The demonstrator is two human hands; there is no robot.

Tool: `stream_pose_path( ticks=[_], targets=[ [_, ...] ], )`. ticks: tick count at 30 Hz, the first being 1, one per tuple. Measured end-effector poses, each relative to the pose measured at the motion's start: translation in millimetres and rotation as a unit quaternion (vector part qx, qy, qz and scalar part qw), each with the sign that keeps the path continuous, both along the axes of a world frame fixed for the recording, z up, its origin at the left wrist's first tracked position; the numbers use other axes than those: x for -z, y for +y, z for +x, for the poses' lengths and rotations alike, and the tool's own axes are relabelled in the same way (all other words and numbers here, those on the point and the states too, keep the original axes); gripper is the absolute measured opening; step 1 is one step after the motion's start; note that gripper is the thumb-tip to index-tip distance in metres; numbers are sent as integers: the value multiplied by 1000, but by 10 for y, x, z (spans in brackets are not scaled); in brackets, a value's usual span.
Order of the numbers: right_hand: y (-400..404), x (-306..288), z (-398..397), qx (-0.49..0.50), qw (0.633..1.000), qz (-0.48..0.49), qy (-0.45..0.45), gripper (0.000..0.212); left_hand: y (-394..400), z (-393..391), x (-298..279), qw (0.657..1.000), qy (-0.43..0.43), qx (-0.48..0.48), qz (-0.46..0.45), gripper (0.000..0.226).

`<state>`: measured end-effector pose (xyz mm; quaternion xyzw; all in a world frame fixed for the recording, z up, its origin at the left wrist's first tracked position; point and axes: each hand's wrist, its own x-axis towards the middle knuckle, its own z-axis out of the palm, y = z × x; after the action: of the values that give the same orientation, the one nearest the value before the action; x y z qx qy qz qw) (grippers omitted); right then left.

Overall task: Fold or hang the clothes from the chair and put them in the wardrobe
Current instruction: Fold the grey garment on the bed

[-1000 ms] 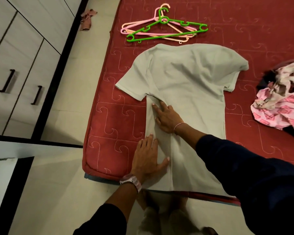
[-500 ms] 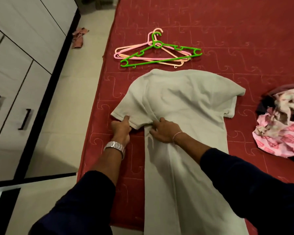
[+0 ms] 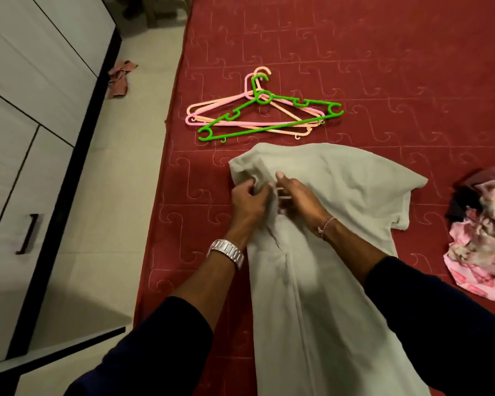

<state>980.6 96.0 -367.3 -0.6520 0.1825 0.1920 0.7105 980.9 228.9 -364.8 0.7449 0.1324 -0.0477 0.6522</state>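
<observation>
A pale grey-green T-shirt [image 3: 340,195] lies spread on the red mattress [image 3: 383,52], its left side folded in along the body. My left hand [image 3: 247,202] pinches the left sleeve, which is folded over onto the shirt near the shoulder. My right hand [image 3: 295,197] lies on the shirt just right of it, fingers on the folded cloth; its grip is partly hidden and blurred. The shirt's right sleeve lies flat to the right. The white wardrobe [image 3: 26,138] with black handles stands at the left.
Green, pink and peach hangers [image 3: 265,112] lie stacked on the mattress beyond the shirt. A heap of pink patterned and dark clothes [image 3: 480,238] sits at the right edge. A small reddish cloth [image 3: 120,78] lies on the pale floor by the wardrobe.
My left hand went from the shirt's lower body to the left sleeve and folded it inward over the shirt. My right hand slid up toward the shoulder. The view moved closer.
</observation>
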Motion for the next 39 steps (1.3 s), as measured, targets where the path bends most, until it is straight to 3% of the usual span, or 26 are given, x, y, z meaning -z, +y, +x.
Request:
stream_pose_path(
  ticks=[2,5,9,11,15,18,20,22,25,27,30,32,33,35,37,39],
  targets=[
    [-94,-90,119,15,999,33,20,56,-183,95,-90,995,-30,91,25,13],
    [-281,-55,265,16,999,-40,33,36,-288,106,-72,987,-57,139,49,21],
    [-412,80,378,69,993,-91,36,31,-140,14,225,952,-110,55,279,35],
    [-463,149,417,85,991,-99,26,33,-96,23,368,930,-119,27,347,39],
    [-509,248,468,92,993,-65,41,41,-48,216,482,952,-4,-49,302,33],
    [-566,281,450,70,993,14,97,41,75,572,549,950,75,-41,299,29],
    [-616,263,431,53,990,58,118,39,152,808,529,965,99,-35,241,30],
    [-630,235,409,4,994,1,105,30,198,965,485,974,94,-22,206,38],
    [-576,201,383,-50,986,-141,78,28,226,1130,467,980,71,-24,186,26],
    [-570,167,383,-50,988,-108,100,15,206,1161,456,979,65,-56,185,23],
    [-618,95,412,-44,990,25,135,21,147,1122,466,974,40,-92,202,18],
    [-636,71,395,2,989,57,138,21,101,1089,477,971,23,-99,217,19],
    [-638,100,372,34,990,29,133,20,87,1080,510,969,21,-102,223,22],
    [-619,209,330,70,984,-119,113,21,72,1066,542,964,30,-104,243,31],
    [-593,367,277,66,963,-243,93,50,62,1053,557,958,45,-103,264,39],
    [-516,341,220,57,957,-270,95,61,39,1028,551,950,69,-105,286,42]
  ],
)
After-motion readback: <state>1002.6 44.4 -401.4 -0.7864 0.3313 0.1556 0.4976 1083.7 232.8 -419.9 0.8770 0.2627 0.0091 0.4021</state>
